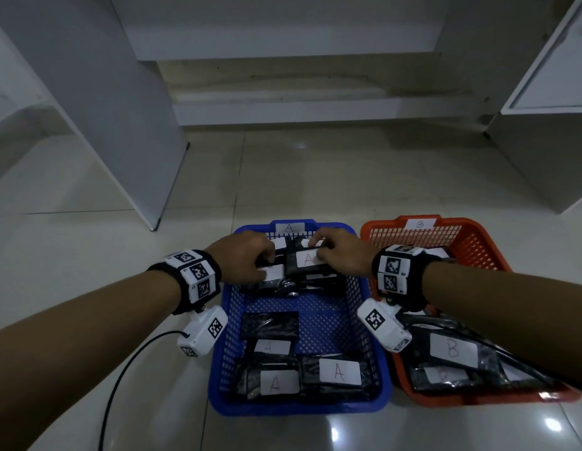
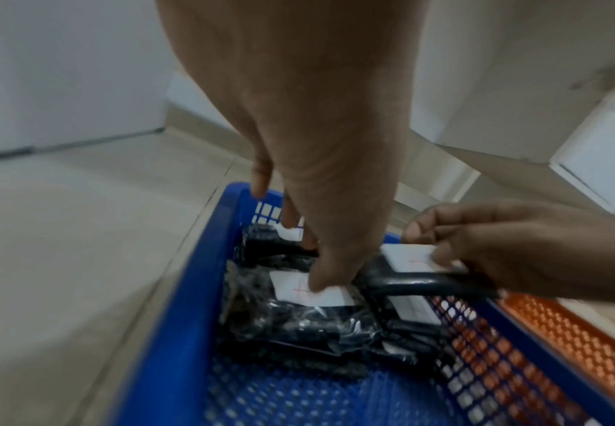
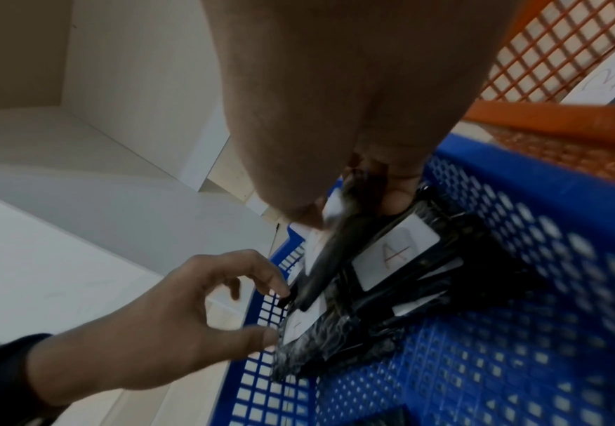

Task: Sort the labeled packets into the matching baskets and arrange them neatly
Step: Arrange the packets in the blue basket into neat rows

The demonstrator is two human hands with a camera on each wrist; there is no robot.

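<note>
A blue basket tagged A stands on the floor beside an orange basket tagged B. Both hands work at the blue basket's far end, among black packets with white A labels. My left hand spans one A packet, thumb on its label, fingers curled at its far edge. My right hand pinches a second A packet, tilted up off the pile. More A packets lie at the near end.
B-labelled packets lie in the orange basket's near half. White cabinet panels stand at the left and right on the glossy tiled floor. A black cable loops down from my left wrist.
</note>
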